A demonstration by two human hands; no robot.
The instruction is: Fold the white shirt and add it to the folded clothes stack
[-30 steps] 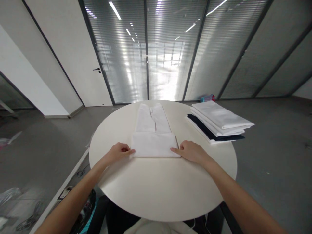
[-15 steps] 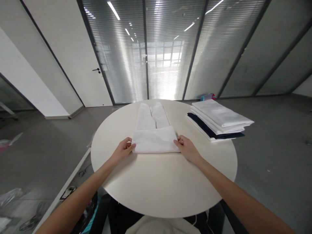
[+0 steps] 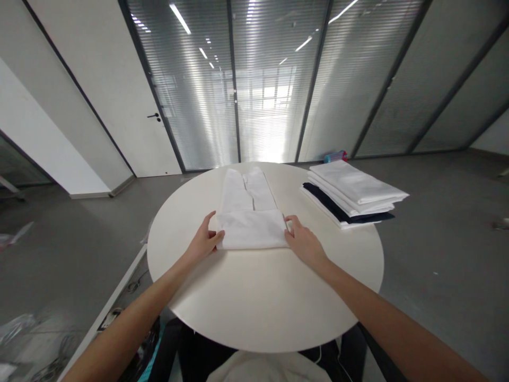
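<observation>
A white folded cloth garment [image 3: 254,228] lies flat on the round table in front of me. Its near part is folded over in a wide band, and a narrow gap runs down the middle of the far part. My left hand [image 3: 202,239] is at the band's left edge, thumb against the cloth and index finger stretched away from it. At the right edge, my right hand [image 3: 304,241] touches the fabric with its fingertips, thumb and index finger apart. Neither hand appears to grip the cloth.
A stack of folded white cloths [image 3: 353,183] with a dark navy piece [image 3: 338,204] in it stands on the right of the round white table [image 3: 262,297]. A glass partition and a door [image 3: 119,106] are beyond. Cables and plastic lie on the floor at left.
The fingers of both hands have spread from their hold on the band's side edges. The folded band lies a little flatter. The view has shifted slightly.
</observation>
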